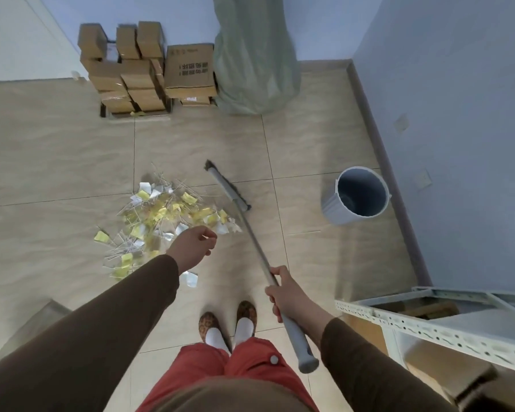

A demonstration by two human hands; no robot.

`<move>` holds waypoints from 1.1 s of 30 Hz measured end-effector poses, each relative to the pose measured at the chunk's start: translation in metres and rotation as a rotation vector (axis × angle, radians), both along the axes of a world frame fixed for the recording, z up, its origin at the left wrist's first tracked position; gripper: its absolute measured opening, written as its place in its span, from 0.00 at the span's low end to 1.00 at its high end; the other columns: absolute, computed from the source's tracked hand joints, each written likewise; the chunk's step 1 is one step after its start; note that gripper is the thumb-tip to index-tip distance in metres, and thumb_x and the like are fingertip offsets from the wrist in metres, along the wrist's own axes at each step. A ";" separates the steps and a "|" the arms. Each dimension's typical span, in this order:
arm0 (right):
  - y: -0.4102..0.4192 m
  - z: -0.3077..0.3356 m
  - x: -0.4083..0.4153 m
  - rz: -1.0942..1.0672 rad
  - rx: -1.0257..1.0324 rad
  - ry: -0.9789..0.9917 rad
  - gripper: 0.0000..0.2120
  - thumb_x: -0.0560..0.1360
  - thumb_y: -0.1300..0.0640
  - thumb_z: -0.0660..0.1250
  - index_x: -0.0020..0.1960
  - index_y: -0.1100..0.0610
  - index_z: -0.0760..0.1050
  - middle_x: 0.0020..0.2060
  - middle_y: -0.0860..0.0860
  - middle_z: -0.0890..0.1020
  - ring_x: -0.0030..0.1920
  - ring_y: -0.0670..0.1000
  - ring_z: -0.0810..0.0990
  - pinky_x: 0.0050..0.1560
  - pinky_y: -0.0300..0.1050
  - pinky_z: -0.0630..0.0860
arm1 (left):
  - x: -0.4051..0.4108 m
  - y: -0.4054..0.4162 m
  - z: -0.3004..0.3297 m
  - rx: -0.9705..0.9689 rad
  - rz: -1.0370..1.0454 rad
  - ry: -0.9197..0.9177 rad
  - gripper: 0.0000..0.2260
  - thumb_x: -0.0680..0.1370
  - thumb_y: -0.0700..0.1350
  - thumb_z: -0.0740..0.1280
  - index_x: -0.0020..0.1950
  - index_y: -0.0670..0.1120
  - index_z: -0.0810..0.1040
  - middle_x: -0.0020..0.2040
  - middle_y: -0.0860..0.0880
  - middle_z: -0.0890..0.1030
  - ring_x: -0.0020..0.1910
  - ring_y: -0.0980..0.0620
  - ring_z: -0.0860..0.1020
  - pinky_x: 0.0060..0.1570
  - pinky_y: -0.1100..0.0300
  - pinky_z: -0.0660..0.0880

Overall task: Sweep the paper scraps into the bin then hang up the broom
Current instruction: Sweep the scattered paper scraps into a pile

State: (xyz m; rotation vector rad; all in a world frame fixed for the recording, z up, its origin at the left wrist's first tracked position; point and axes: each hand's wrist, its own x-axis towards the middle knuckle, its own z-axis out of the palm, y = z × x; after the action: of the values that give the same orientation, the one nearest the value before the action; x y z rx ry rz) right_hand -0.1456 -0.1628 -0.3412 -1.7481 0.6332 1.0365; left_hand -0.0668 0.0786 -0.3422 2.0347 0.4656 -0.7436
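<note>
The right hand (283, 292) grips the broom (250, 233) mid-handle; the left hand (195, 245) hangs loosely curled, holding nothing. The paper scraps (161, 215) left of the broom head look light and flighty, so the stiff broom probably wants both hands.

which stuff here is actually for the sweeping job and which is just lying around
For the job:
- broom, held by the right hand
- paper scraps piled on the floor
- bin by the wall
- left hand, holding nothing

Just lying about:
- cardboard boxes
- green sack
- metal shelf
</note>
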 end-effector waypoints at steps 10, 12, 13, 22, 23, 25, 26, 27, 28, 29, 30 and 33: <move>0.009 -0.022 0.002 -0.113 -0.184 -0.028 0.18 0.79 0.64 0.52 0.68 0.54 0.57 0.43 0.55 0.72 0.33 0.52 0.74 0.30 0.44 0.74 | -0.049 0.044 -0.004 0.071 0.015 0.015 0.07 0.78 0.43 0.67 0.54 0.43 0.81 0.49 0.41 0.84 0.45 0.44 0.84 0.46 0.52 0.78; 0.037 -0.032 0.004 -0.176 -0.130 0.015 0.21 0.80 0.64 0.51 0.71 0.56 0.54 0.43 0.55 0.70 0.34 0.51 0.73 0.30 0.44 0.73 | -0.064 0.061 -0.005 0.079 0.023 0.018 0.07 0.78 0.43 0.67 0.53 0.44 0.81 0.49 0.42 0.85 0.45 0.44 0.84 0.48 0.51 0.78; 0.054 -0.035 0.001 -0.212 -0.100 0.059 0.23 0.80 0.63 0.50 0.74 0.56 0.51 0.44 0.55 0.70 0.35 0.51 0.73 0.30 0.43 0.73 | -0.072 0.071 -0.005 0.078 0.029 0.022 0.07 0.78 0.43 0.67 0.53 0.44 0.81 0.49 0.42 0.85 0.44 0.45 0.84 0.48 0.52 0.78; 0.193 -0.031 -0.060 -0.394 0.191 0.174 0.09 0.79 0.66 0.54 0.57 0.58 0.64 0.38 0.56 0.71 0.23 0.47 0.70 0.22 0.36 0.70 | -0.144 0.169 -0.003 0.083 0.005 0.021 0.07 0.77 0.43 0.66 0.53 0.44 0.81 0.48 0.45 0.84 0.46 0.47 0.84 0.48 0.49 0.80; 0.198 -0.030 -0.066 -0.432 0.246 0.172 0.06 0.79 0.67 0.55 0.51 0.58 0.66 0.34 0.55 0.69 0.20 0.46 0.69 0.22 0.35 0.70 | -0.151 0.180 -0.002 0.084 -0.004 0.011 0.07 0.77 0.43 0.66 0.53 0.44 0.81 0.48 0.45 0.84 0.45 0.47 0.84 0.48 0.48 0.80; 0.204 -0.021 -0.082 -0.489 0.318 0.168 0.10 0.79 0.68 0.56 0.42 0.57 0.65 0.30 0.54 0.66 0.18 0.45 0.68 0.20 0.34 0.68 | -0.163 0.200 -0.003 0.069 -0.012 -0.008 0.07 0.78 0.43 0.66 0.53 0.44 0.81 0.48 0.44 0.84 0.46 0.46 0.84 0.48 0.47 0.81; 0.208 -0.014 -0.092 -0.501 0.336 0.154 0.09 0.80 0.67 0.57 0.44 0.56 0.65 0.30 0.54 0.67 0.18 0.45 0.68 0.20 0.33 0.67 | -0.169 0.209 -0.004 0.059 -0.014 -0.016 0.07 0.78 0.43 0.66 0.52 0.44 0.81 0.48 0.44 0.85 0.46 0.46 0.84 0.48 0.47 0.81; 0.212 -0.006 -0.104 -0.519 0.342 0.149 0.07 0.80 0.66 0.57 0.48 0.55 0.67 0.30 0.54 0.68 0.18 0.45 0.68 0.19 0.33 0.67 | -0.174 0.217 -0.004 0.052 -0.020 -0.023 0.06 0.78 0.43 0.66 0.52 0.44 0.81 0.48 0.43 0.85 0.46 0.45 0.85 0.48 0.46 0.81; 0.216 0.002 -0.117 -0.542 0.331 0.148 0.09 0.80 0.66 0.58 0.55 0.54 0.68 0.31 0.54 0.69 0.19 0.45 0.68 0.19 0.34 0.67 | -0.179 0.224 -0.005 0.046 -0.025 -0.028 0.06 0.78 0.43 0.67 0.52 0.44 0.81 0.48 0.43 0.85 0.46 0.44 0.84 0.48 0.46 0.81; 0.220 0.009 -0.131 -0.556 0.300 0.143 0.13 0.80 0.65 0.59 0.61 0.52 0.67 0.31 0.54 0.71 0.19 0.45 0.69 0.19 0.34 0.68 | -0.183 0.231 -0.006 0.037 -0.025 -0.028 0.06 0.78 0.42 0.67 0.52 0.43 0.81 0.48 0.42 0.85 0.46 0.44 0.84 0.48 0.47 0.80; 0.225 0.017 -0.145 -0.555 0.264 0.119 0.16 0.80 0.65 0.59 0.64 0.51 0.65 0.32 0.55 0.72 0.20 0.45 0.69 0.20 0.35 0.68 | -0.187 0.236 -0.007 0.027 -0.021 -0.029 0.06 0.78 0.42 0.67 0.52 0.43 0.81 0.48 0.41 0.84 0.45 0.45 0.84 0.47 0.47 0.80; 0.243 0.032 -0.185 -0.577 0.153 0.038 0.19 0.79 0.66 0.59 0.67 0.53 0.64 0.31 0.56 0.74 0.22 0.48 0.72 0.22 0.38 0.70 | -0.198 0.251 -0.012 0.015 -0.027 -0.021 0.05 0.78 0.42 0.67 0.52 0.44 0.81 0.48 0.42 0.84 0.41 0.48 0.82 0.46 0.47 0.80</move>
State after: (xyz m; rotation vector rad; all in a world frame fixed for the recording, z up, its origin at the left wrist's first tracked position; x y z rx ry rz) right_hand -0.3309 0.0801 -0.3091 -1.2984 0.9820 0.6910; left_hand -0.2646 0.3301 -0.3538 2.0644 0.4337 -0.7357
